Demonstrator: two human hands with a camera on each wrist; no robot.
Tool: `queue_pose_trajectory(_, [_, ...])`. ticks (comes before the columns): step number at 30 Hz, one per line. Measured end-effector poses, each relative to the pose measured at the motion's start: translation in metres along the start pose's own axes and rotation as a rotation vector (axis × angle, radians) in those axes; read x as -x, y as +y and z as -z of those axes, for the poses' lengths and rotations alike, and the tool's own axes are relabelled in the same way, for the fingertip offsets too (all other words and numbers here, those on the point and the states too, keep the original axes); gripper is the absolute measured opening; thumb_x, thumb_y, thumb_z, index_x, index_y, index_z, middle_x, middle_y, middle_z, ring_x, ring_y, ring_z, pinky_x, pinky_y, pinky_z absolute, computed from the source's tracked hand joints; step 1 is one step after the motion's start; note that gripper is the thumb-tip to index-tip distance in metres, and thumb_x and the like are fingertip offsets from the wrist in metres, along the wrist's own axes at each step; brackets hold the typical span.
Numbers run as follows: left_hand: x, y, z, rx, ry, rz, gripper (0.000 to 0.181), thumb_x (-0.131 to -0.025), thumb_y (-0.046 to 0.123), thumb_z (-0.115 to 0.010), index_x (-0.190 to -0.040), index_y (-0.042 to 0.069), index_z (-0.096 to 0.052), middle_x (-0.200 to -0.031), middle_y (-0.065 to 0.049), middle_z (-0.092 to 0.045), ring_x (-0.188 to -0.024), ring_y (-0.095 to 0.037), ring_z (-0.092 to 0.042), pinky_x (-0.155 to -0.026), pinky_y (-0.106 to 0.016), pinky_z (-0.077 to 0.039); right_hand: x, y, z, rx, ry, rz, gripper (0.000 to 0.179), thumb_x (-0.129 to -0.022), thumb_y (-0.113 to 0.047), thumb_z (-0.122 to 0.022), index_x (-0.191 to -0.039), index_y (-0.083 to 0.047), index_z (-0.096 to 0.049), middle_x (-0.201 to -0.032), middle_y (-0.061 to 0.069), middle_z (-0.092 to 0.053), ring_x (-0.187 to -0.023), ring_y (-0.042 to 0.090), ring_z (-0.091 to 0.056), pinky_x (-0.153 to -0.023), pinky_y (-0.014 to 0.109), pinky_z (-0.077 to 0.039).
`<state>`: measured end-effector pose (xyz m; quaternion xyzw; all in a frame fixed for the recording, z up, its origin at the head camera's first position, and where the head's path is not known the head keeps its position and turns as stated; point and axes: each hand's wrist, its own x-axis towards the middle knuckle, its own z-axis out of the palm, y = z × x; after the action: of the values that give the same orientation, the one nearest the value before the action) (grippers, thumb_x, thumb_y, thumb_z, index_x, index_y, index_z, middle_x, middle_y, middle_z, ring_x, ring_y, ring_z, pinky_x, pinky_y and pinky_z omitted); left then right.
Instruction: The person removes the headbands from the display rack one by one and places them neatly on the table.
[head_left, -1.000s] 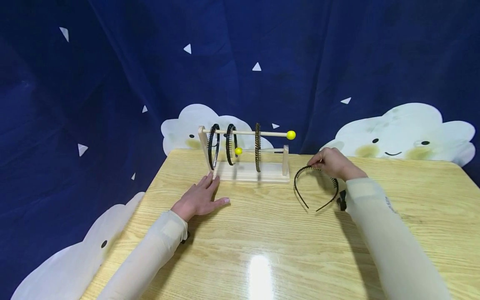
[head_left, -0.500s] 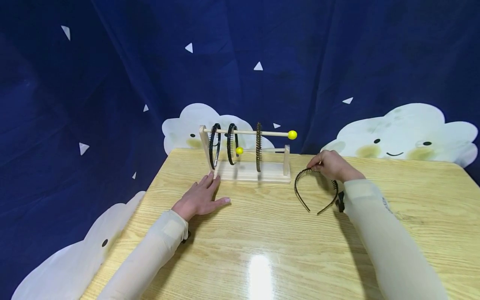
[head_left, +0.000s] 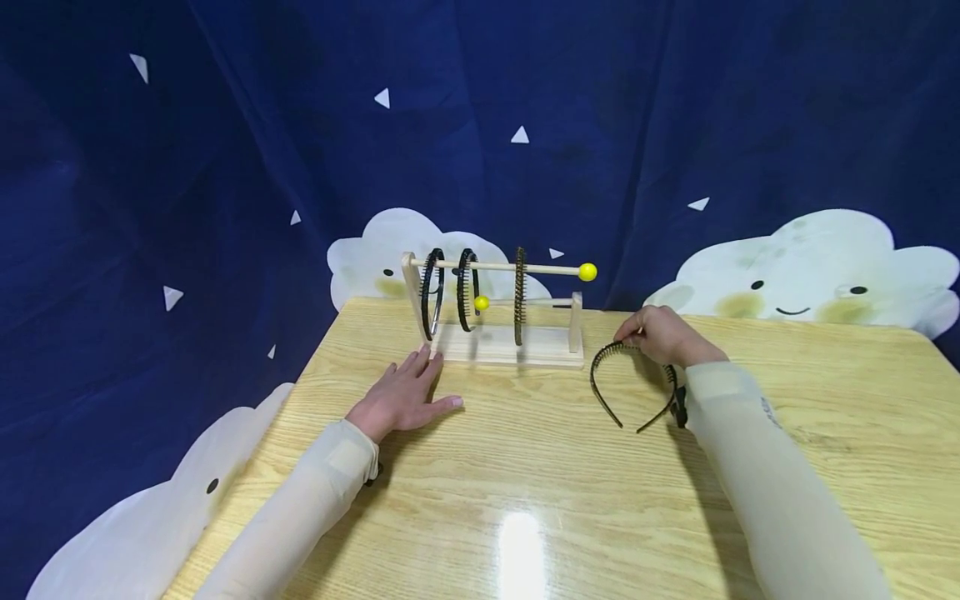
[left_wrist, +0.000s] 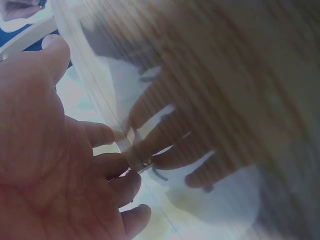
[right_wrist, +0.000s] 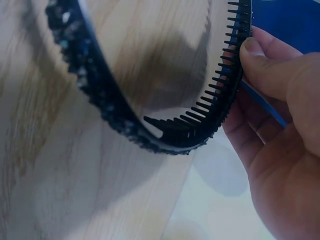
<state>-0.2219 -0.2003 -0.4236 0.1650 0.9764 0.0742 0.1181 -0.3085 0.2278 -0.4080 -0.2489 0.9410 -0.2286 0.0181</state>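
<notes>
In the head view, my right hand (head_left: 663,337) pinches a dark headband (head_left: 595,385) near its top, to the right of the rack. The headband's two ends point toward me. Close up in the right wrist view, the headband (right_wrist: 107,102) has a glittery, beaded outside and comb teeth inside, with the thumb and fingers gripping one side. My left hand (head_left: 405,396) lies with fingers spread at the front left corner of the wooden rack (head_left: 487,343), fingertips at its base. In the left wrist view the left hand (left_wrist: 60,160) holds nothing.
Two black headbands, one at the far left (head_left: 426,292) and another beside it (head_left: 462,292), hang on the rack's upper rod with a brown one (head_left: 519,304). Yellow balls cap the rods, one at the right end (head_left: 587,272). A blue curtain (head_left: 600,125) hangs behind the wooden table (head_left: 450,500).
My right hand and the headband have come slightly lower and nearer to me. The left hand stays at the rack's base. The whole head view has shifted a little.
</notes>
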Motion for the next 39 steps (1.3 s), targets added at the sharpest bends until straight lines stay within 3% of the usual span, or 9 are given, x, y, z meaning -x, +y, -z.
queue_pose_trajectory(39, [0.001, 0.0, 0.002, 0.006, -0.012, 0.01, 0.094, -0.095, 0.074, -0.042, -0.162, 0.011, -0.02, -0.166, -0.015, -0.005, -0.152, -0.035, -0.011, -0.118, -0.059, -0.017, 0.0, 0.003, -0.011, 0.023, 0.016, 0.016, 0.016, -0.087, 0.007, -0.072, -0.094, -0.004, -0.081, -0.099, 0.014, -0.075, -0.1, 0.038, -0.068, -0.09, 0.052, -0.053])
